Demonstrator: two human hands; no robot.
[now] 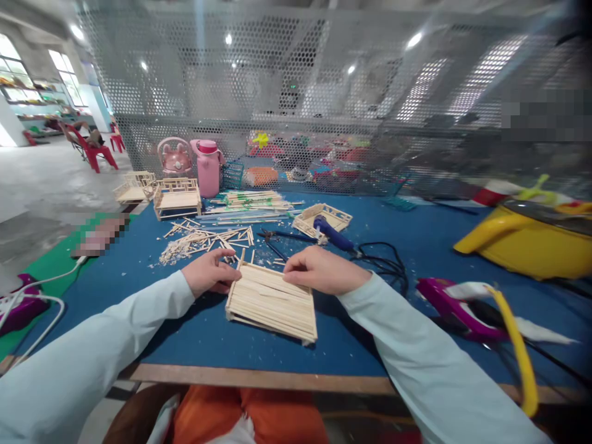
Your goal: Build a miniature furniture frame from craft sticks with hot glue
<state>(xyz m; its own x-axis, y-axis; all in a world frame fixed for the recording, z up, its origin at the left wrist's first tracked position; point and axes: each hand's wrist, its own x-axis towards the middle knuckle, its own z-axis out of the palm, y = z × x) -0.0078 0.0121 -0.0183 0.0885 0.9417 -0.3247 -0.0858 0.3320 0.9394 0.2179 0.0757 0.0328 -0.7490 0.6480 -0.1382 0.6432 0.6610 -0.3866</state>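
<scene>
While left hand grips the panel by its upper-left corner, lower centre of frame, right hand touches its top edge, pinch unclear; loose sticks left of centre, blue tool right.

A pink bottle stands near a perforated metal screen, a red chair far left.

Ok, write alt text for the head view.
A person's left hand and right hand hold a wooden-stick panel by its far side on a blue table. Beyond lie loose sticks and a blue glue gun; a pink bottle stands farther back.
</scene>
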